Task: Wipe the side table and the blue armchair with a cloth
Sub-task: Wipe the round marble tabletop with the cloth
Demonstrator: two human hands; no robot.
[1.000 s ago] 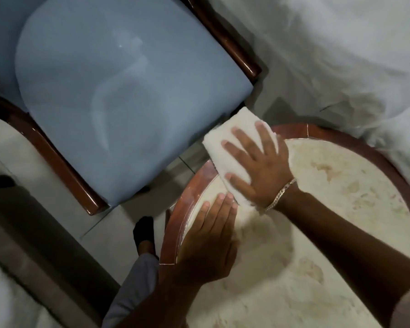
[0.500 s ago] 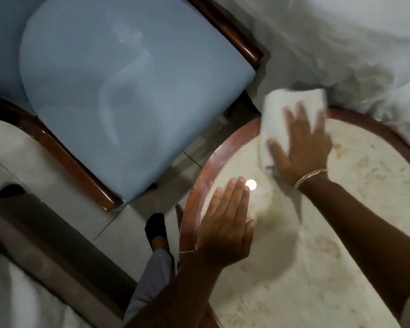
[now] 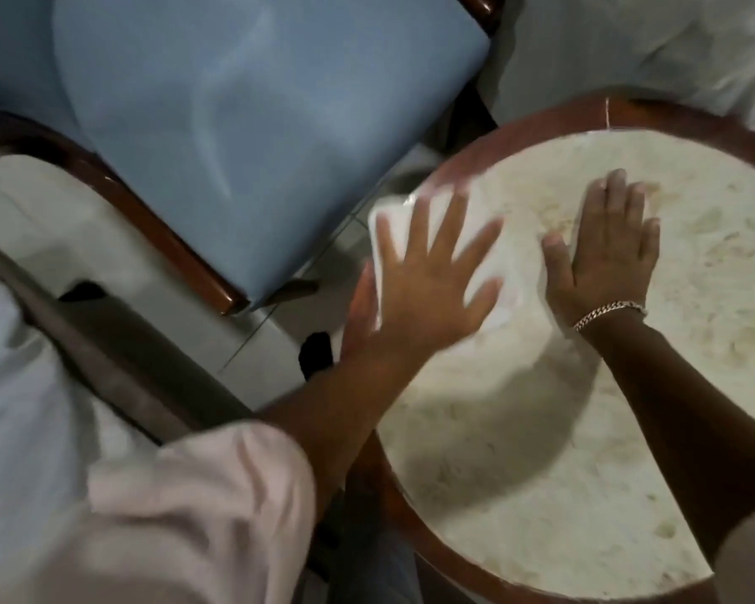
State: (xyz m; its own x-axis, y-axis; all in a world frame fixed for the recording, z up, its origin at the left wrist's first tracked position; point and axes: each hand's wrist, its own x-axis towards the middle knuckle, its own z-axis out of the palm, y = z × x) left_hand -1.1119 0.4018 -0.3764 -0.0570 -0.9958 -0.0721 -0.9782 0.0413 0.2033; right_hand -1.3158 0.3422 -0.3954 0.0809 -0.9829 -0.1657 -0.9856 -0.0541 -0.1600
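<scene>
The round side table [image 3: 537, 119] has a brown wooden rim and a mottled cream stone top, and fills the right of the view. A folded white cloth [image 3: 508, 263] lies at its left edge. My left hand [image 3: 428, 281] presses flat on the cloth with fingers spread. Just right of the cloth, my right hand [image 3: 606, 259], wearing a bracelet, rests flat on the bare stone top and holds nothing. The blue armchair [image 3: 258, 124], with a smooth seat and a dark wooden frame, stands at upper left, apart from the table.
White fabric [image 3: 672, 37] hangs over the table's far edge at top right. More white bedding [image 3: 9, 385] and a dark wooden rail [image 3: 105, 342] lie at left. A pale tiled floor [image 3: 280, 337] and my dark-socked foot [image 3: 317, 355] show between chair and table.
The cloth has passed from my right hand to my left and slid back from the table's far rim to its left edge. My right hand now lies bare on the top.
</scene>
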